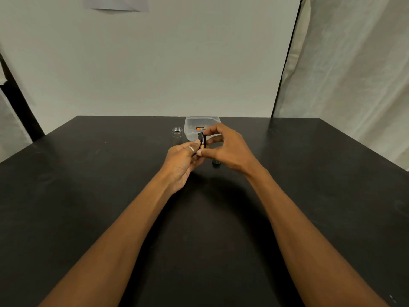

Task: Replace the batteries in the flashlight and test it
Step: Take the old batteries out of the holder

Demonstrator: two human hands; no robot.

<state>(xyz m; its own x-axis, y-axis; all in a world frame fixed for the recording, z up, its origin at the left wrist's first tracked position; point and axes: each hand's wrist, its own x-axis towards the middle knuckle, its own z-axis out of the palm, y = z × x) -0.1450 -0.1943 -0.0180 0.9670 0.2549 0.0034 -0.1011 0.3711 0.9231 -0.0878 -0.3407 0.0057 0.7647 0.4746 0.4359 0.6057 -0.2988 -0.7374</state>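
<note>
Head view: both hands meet above the black table (88,196), just in front of the clear plastic tub (194,122). Left hand (183,160) pinches a small black battery holder (201,138) upright, with a copper-and-black battery (202,145) against it; right hand (225,147) closes its thumb and fingers around the same piece. Inside the tub lies an orange-tipped battery (200,128). A metal ring (177,130) stands left of the tub, and a dark flashlight part (216,163) rests nearer, under the right hand. Seemingly the batteries are being swapped in the holder; next, seating the cell calls for correct polarity and firm pressure.
</note>
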